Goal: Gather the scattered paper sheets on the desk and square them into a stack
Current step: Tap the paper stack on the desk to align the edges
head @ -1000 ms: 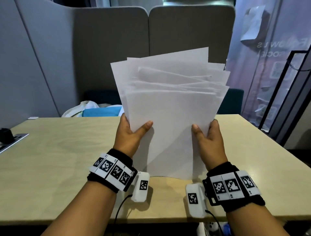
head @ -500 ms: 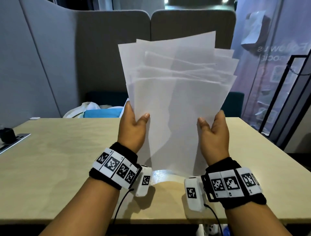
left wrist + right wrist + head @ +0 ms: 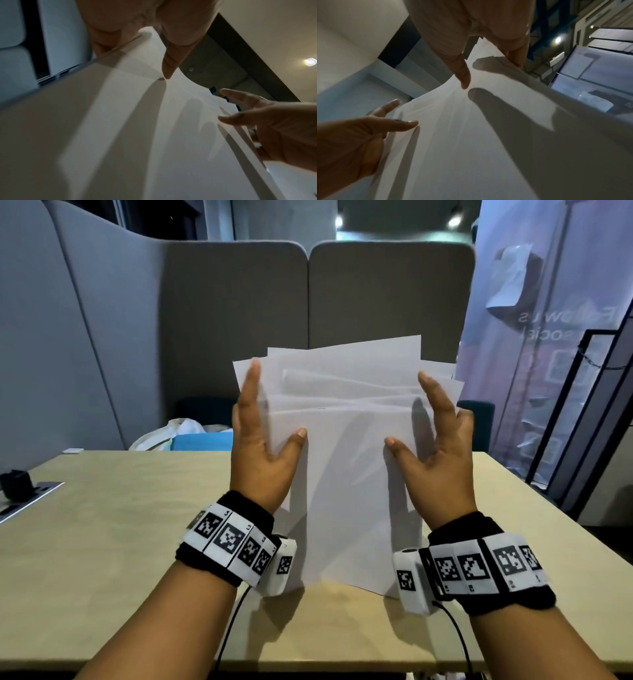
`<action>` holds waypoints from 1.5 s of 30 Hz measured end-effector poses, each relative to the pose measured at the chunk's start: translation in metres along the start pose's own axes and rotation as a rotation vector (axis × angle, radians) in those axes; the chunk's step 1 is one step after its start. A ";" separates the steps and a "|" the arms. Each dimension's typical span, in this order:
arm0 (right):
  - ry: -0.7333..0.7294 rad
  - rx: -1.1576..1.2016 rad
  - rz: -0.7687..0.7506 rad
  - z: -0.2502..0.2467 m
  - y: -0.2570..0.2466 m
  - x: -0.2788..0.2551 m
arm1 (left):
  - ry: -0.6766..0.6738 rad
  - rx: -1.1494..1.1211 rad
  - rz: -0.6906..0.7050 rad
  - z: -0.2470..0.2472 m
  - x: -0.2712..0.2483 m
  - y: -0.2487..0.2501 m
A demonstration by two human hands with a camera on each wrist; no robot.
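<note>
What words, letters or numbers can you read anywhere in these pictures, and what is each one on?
"Follow us" and "social", faint and mirrored, partly cut off: on the banner at right.
"L", with small figures too small to read: on the left wristband.
Small figures, too small to read: on the right wristband.
Square black-and-white codes on both wristbands: patterns, not words.
Paper sheets: blank on the side shown.

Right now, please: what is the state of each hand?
Left hand: open, fingers straight, against the paper sheets.
Right hand: open, fingers spread, thumb touching the sheets.
</note>
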State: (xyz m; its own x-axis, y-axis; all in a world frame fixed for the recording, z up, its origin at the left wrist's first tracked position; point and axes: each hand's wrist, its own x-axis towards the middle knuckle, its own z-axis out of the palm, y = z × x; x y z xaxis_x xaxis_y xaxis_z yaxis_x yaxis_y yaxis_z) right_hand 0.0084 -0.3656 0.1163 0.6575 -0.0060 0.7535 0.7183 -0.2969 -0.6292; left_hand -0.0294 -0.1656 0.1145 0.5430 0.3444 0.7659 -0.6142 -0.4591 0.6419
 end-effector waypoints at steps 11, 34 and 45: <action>0.033 -0.016 -0.063 -0.002 -0.003 0.008 | -0.011 0.193 -0.011 -0.005 0.007 0.007; -0.074 0.067 -0.029 -0.012 -0.006 0.019 | -0.226 0.340 0.075 -0.040 0.047 0.003; 0.022 -0.079 -0.079 -0.009 -0.005 0.016 | -0.177 0.129 0.067 -0.026 0.032 0.009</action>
State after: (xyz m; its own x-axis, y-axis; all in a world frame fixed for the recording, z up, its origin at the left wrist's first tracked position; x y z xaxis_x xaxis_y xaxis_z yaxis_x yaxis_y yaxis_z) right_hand 0.0133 -0.3728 0.1334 0.5939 -0.0002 0.8045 0.7469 -0.3715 -0.5515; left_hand -0.0321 -0.1377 0.1462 0.6024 0.1656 0.7808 -0.5800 -0.5812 0.5708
